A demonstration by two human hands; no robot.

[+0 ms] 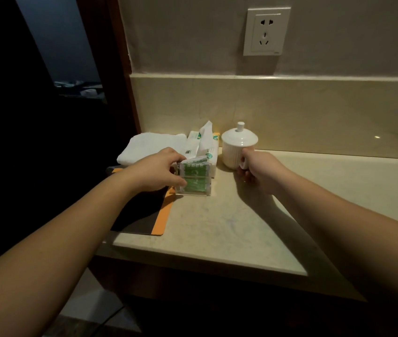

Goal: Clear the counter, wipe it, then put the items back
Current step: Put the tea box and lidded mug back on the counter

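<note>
Here, the left hand (155,170) grips a clear acrylic holder of green sachets (195,179) while the right hand (258,171) holds a lidded white ceramic mug (235,148) by its handle on the pale marble worktop (217,224).

Both bare forearms reach far into the scene, the left hand (161,170) with fingers and thumb curled in a grip, the right hand (257,170) curled closed with knuckles up.

Packet holder (195,178) in left hand (156,170), on counter (217,227) — tissue pack (204,147) just behind it, towel (151,147) behind the hand. Lidded cup (238,147) at right hand (260,172) — between both hands, folder (144,215) under left wrist.
</note>
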